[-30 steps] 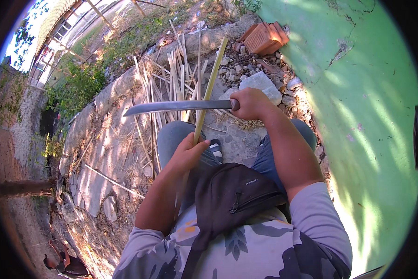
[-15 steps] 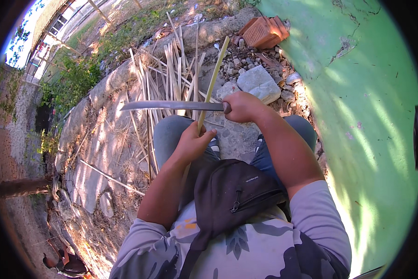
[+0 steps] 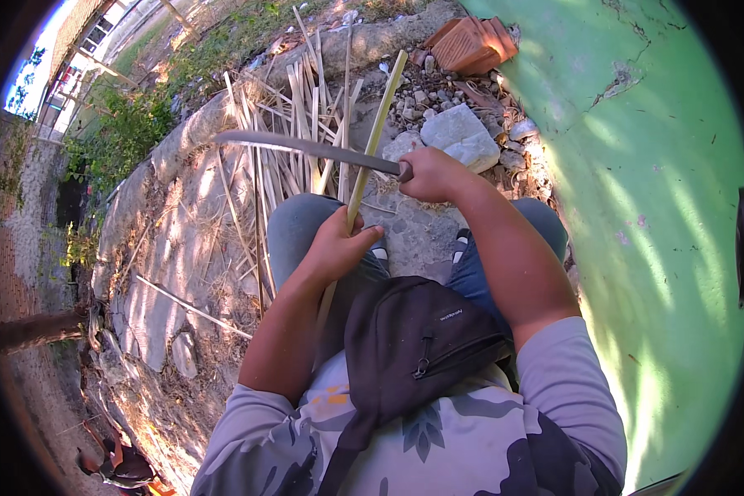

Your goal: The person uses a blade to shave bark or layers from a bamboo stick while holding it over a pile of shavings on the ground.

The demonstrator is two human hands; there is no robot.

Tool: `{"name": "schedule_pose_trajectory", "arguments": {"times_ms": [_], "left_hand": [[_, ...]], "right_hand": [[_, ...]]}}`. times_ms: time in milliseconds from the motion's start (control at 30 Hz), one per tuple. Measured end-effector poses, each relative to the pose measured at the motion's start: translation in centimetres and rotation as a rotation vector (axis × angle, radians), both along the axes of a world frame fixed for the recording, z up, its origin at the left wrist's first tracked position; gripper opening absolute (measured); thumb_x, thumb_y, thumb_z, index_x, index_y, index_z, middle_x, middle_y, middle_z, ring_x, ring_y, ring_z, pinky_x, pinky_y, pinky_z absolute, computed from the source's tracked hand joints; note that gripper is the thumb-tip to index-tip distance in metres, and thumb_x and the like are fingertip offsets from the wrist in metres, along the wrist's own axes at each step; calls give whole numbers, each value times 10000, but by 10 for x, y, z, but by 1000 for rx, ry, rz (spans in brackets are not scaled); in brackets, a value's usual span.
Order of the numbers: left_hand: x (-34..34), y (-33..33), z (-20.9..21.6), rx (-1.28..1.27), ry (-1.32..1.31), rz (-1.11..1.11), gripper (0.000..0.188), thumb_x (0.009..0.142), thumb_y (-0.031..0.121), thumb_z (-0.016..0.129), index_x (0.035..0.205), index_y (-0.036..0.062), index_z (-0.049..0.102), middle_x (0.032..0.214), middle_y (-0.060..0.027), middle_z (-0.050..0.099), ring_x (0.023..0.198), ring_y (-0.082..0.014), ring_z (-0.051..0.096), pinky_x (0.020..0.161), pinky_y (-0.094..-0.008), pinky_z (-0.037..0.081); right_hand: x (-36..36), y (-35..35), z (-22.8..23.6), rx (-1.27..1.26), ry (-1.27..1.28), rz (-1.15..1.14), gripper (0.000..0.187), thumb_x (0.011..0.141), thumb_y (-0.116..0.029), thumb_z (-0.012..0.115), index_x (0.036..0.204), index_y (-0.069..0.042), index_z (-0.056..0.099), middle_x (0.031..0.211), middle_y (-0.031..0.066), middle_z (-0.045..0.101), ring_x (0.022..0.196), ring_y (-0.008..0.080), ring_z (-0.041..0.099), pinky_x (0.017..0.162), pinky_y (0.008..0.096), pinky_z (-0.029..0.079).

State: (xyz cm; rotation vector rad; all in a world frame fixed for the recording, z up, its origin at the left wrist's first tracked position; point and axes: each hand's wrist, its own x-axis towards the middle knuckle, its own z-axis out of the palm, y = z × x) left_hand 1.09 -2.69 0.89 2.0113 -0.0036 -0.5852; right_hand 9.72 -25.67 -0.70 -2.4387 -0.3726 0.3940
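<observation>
My left hand (image 3: 336, 245) is closed round the lower part of a long greenish-yellow bamboo strip (image 3: 377, 128), which slants up and away from me. In my right hand (image 3: 432, 174) is the dark handle of a machete (image 3: 310, 148). Its long blade points left, tip tilted upward, and crosses the strip above my left hand. Whether the edge touches the strip, I cannot tell. Beyond my knees lies a loose heap of pale split strips (image 3: 312, 124) on the ground. The lower end of the held strip passes behind my left forearm.
A pale stone block (image 3: 460, 139) and gravel lie ahead to the right, with stacked orange roof tiles (image 3: 473, 45) behind. A green wall (image 3: 653, 215) runs along my right. A single strip (image 3: 194, 307) lies on the ground at left. A black bag (image 3: 421, 347) rests against my front.
The machete's tip has swung upward, so the blade now slants where it was nearly level. My right hand has risen slightly. My left hand keeps its hold on the bamboo strip.
</observation>
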Motion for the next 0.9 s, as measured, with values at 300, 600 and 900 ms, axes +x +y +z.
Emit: {"name": "schedule_pose_trajectory", "arguments": {"times_ms": [300,600,900], "left_hand": [[1,1,-2,-4,-54,-49,386,798,248,762,965,19,499,788,-27,508,714,-119,496,631,-294,438],[1,8,-5,5,-23,-58,385,797,226,756,1000,25,498,816,-14,501,728,-95,484,625,-270,423],[4,6,3,-83,42,-63,413,764,206,769,1008,26,488,838,-22,475,711,-102,488,579,-280,427]], "right_hand": [[13,-9,-9,-47,1,-14,228,731,-213,637,864,-40,703,866,195,695,855,367,672,776,422,532],[-11,13,7,19,13,133,221,716,-207,665,863,-49,709,848,198,693,839,361,673,760,425,531],[-3,10,0,-58,-20,180,209,756,-230,598,835,-68,704,831,198,686,838,386,661,768,461,527]]}}
